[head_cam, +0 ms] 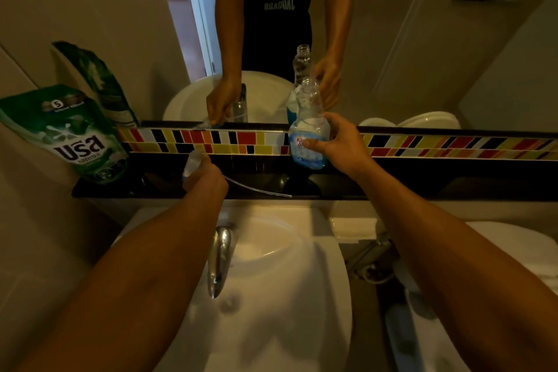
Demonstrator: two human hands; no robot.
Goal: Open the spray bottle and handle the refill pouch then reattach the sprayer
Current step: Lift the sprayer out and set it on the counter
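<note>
The spray bottle [309,133] is seen standing on the dark counter [422,184] against the coloured tile strip [453,145], its neck bare and open, with only a shallow layer of blue liquid at its base. It is gripped around the lower body by the right hand [338,142], thumb in front over the label and fingers wrapped behind. The sprayer [193,164] has been taken off and is enclosed in the left hand [205,175], which is closed around its head at the left of the counter; the thin dip tube [259,189] trails from it to the right along the counter edge, above the sink [271,251]. The green refill pouch [72,136] is propped upright at the far left end of the counter, well apart from both hands and untouched. The step in hand is judged to be the setting down of the sprayer so that the pouch can be taken up. It would be done well if the sprayer were laid flat on the counter, with the dip tube kept off the sink rim and clear of the faucet [220,260], so that no drip is carried about and the tube is not bent. The bottle should be kept steadied and upright, since an open, nearly empty bottle is light and easily tipped. The left hand could then be freed for the pouch.
</note>
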